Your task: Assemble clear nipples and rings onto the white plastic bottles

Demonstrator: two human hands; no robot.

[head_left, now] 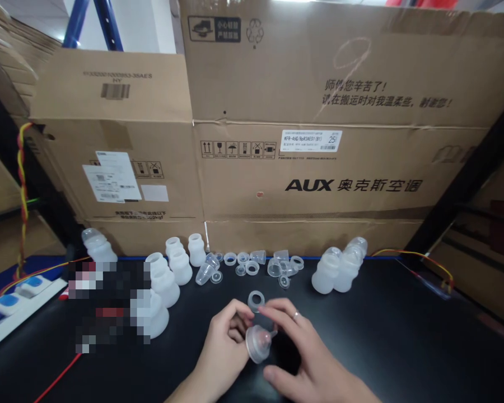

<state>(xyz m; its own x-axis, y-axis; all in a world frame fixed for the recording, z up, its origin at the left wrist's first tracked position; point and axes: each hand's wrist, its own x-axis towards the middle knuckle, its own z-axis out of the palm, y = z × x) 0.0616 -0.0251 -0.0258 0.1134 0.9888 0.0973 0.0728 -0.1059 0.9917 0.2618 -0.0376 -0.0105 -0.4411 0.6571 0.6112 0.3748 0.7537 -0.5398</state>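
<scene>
head camera, far left: a long white plastic strip with blue-faced fittings [29,312] runs along the edge of the black desk [403,347], with a twisted red and yellow wire [23,196] hanging above it. tall brown printed cardboard [243,184] walls off the back, all the way to the right. a frosted white plastic bottle with a clear domed cap [101,249] stands close to it, its lower part hidden by a pixelated patch that also covers whatever lies in front; a thin red wire [59,376] comes out below. next is a row of frosted white, narrow-waisted open bottles [163,286]. mid-desk, near the cardboard, lie clear plastic cups [208,270], small clear discs [217,277] and translucent rings [230,263], some overlapping.

in front of these, the left hand [224,338] grips the rim of a clear, domed plastic teat piece [258,346] over the desk, its tip toward the right. one loose translucent ring [251,304] sits just beyond. the right hand [300,347] is half spread, thumb and fingers well parted around the tip, holding nothing; whether a fingertip touches the loose ring, i cannot tell. farther right stand clustered frosted white capped bottles [325,274], then a thin yellow and red wire [420,254].
</scene>
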